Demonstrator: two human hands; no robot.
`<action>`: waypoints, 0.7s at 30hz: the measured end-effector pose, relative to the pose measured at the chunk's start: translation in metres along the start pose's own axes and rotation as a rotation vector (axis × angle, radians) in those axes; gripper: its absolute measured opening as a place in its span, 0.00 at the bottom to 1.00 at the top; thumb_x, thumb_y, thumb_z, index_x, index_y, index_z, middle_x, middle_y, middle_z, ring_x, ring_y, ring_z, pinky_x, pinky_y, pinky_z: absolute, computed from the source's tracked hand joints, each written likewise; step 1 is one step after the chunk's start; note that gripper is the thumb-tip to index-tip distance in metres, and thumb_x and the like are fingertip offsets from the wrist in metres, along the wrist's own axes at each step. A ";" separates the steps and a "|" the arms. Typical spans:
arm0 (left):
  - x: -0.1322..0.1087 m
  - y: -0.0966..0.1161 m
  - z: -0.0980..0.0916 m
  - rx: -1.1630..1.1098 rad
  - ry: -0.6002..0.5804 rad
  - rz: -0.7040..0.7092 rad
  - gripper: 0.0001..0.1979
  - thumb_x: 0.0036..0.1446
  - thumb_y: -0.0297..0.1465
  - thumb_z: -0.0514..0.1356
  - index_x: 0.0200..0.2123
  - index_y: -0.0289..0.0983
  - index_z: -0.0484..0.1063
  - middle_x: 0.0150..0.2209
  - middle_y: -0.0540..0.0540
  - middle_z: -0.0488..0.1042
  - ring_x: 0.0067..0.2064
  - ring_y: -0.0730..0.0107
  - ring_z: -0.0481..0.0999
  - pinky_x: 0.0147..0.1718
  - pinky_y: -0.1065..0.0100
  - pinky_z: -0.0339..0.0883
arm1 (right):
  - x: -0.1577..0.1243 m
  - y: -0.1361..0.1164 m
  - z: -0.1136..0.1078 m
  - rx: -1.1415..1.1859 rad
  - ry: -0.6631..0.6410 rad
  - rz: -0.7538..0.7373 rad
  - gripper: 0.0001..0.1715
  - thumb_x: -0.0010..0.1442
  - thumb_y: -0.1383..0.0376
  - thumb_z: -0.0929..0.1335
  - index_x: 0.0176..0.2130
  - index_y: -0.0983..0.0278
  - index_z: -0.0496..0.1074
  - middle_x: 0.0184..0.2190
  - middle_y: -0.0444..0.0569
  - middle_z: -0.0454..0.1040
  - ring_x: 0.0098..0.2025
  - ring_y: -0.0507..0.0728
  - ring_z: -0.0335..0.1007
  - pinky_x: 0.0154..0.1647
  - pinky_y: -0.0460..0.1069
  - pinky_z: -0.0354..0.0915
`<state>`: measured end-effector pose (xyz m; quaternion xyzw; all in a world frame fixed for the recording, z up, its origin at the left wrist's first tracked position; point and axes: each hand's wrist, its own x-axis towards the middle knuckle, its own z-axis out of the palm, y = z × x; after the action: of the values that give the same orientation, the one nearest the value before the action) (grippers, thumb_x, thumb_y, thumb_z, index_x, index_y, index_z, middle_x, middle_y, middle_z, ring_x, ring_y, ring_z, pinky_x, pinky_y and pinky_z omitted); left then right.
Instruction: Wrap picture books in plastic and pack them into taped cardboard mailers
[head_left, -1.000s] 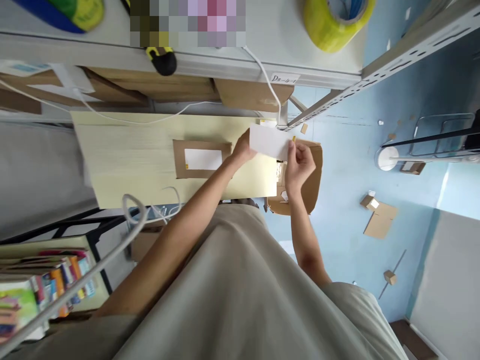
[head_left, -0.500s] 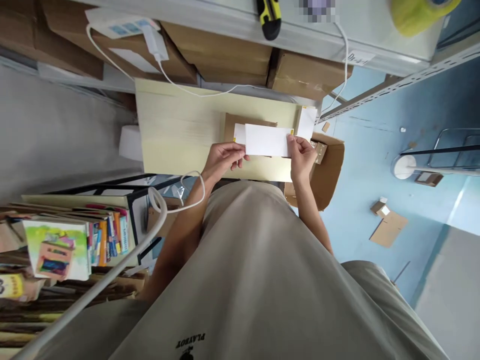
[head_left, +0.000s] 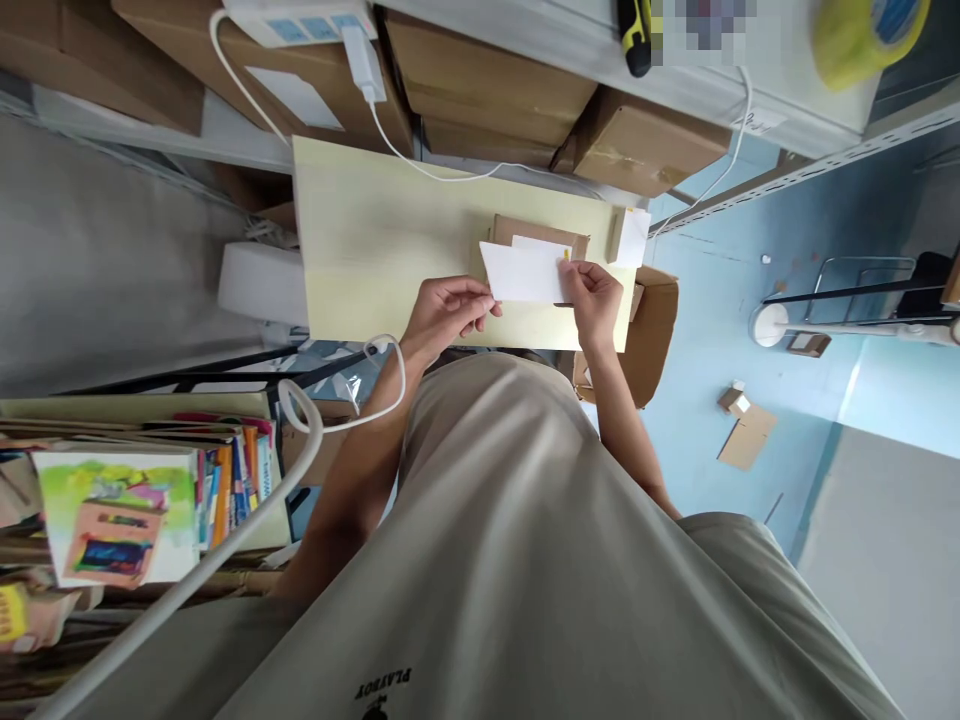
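A blank white card (head_left: 525, 275) with a small yellow mark near its right end hangs over the pale yellow table. My left hand (head_left: 454, 312) pinches its lower left corner between thumb and fingers. At the other end my right hand (head_left: 594, 298) grips the card, thumb on top near the yellow mark. Behind it, a flat brown cardboard piece (head_left: 506, 230) lies on the table, with another white piece partly hidden by the card. A stack of white cards (head_left: 630, 238) stands at the table's right end.
An open cardboard box (head_left: 656, 340) sits right of the pale table (head_left: 367, 240). Brown boxes (head_left: 487, 80) line the shelf behind, with a white charger cable (head_left: 465, 178) draped across. A grey flexible arm (head_left: 217, 560) crosses at left, near books (head_left: 232, 480). Yellow tape (head_left: 847, 45) rests on the upper shelf.
The card has tilted, its left end now slanting, and the right hand has shifted slightly left, closer to the left hand. The whole view has also moved a little.
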<state>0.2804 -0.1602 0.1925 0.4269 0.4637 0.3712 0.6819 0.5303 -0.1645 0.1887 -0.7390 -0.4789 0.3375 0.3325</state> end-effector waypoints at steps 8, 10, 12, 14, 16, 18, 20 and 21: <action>-0.012 0.001 -0.025 0.104 0.044 0.097 0.13 0.62 0.42 0.73 0.36 0.38 0.83 0.35 0.44 0.86 0.32 0.70 0.80 0.30 0.69 0.72 | -0.050 -0.059 0.033 -0.130 -0.201 -0.271 0.19 0.79 0.48 0.71 0.45 0.57 0.86 0.47 0.50 0.85 0.42 0.56 0.83 0.44 0.50 0.79; -0.016 0.001 -0.031 0.131 0.048 0.129 0.12 0.62 0.42 0.72 0.36 0.38 0.83 0.35 0.44 0.86 0.33 0.70 0.80 0.31 0.69 0.72 | -0.060 -0.072 0.039 -0.071 -0.222 -0.283 0.20 0.77 0.45 0.73 0.45 0.56 0.86 0.45 0.48 0.84 0.40 0.55 0.80 0.41 0.50 0.78; -0.020 0.000 -0.037 0.153 0.046 0.164 0.11 0.61 0.41 0.71 0.36 0.38 0.84 0.36 0.45 0.86 0.33 0.69 0.80 0.30 0.69 0.70 | -0.065 -0.079 0.047 -0.057 -0.236 -0.292 0.20 0.75 0.44 0.75 0.43 0.56 0.85 0.43 0.48 0.83 0.37 0.55 0.78 0.39 0.50 0.77; -0.021 -0.005 -0.043 0.171 0.040 0.192 0.11 0.61 0.40 0.71 0.35 0.38 0.84 0.35 0.45 0.86 0.33 0.69 0.79 0.30 0.69 0.70 | -0.065 -0.080 0.057 -0.043 -0.230 -0.307 0.19 0.75 0.46 0.75 0.41 0.58 0.84 0.41 0.47 0.82 0.35 0.53 0.76 0.38 0.50 0.76; -0.017 -0.013 -0.049 0.194 0.051 0.192 0.10 0.60 0.39 0.70 0.34 0.39 0.83 0.34 0.46 0.84 0.32 0.69 0.79 0.30 0.69 0.70 | -0.064 -0.077 0.067 -0.011 -0.204 -0.316 0.18 0.75 0.50 0.74 0.39 0.59 0.82 0.39 0.47 0.82 0.34 0.53 0.75 0.38 0.50 0.75; -0.009 -0.024 -0.057 0.241 0.119 0.155 0.07 0.60 0.37 0.68 0.33 0.39 0.81 0.32 0.48 0.83 0.32 0.69 0.78 0.31 0.68 0.70 | -0.062 -0.074 0.074 0.034 -0.162 -0.291 0.16 0.74 0.51 0.74 0.38 0.59 0.80 0.38 0.46 0.81 0.34 0.53 0.75 0.37 0.50 0.74; 0.002 -0.037 -0.072 0.330 0.248 0.094 0.05 0.59 0.33 0.66 0.31 0.40 0.79 0.30 0.49 0.81 0.32 0.68 0.78 0.34 0.67 0.70 | -0.061 -0.073 0.077 0.092 -0.104 -0.234 0.16 0.72 0.50 0.74 0.38 0.58 0.79 0.37 0.45 0.81 0.35 0.53 0.77 0.36 0.49 0.74; 0.009 -0.044 -0.083 0.389 0.326 0.058 0.05 0.59 0.32 0.66 0.31 0.40 0.78 0.29 0.50 0.79 0.32 0.67 0.78 0.35 0.67 0.70 | -0.060 -0.073 0.077 0.128 -0.070 -0.199 0.17 0.72 0.49 0.74 0.38 0.58 0.78 0.37 0.45 0.81 0.35 0.53 0.78 0.36 0.49 0.75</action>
<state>0.2095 -0.1485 0.1316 0.4976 0.6179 0.3582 0.4923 0.4131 -0.1845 0.2163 -0.6528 -0.5389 0.3584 0.3938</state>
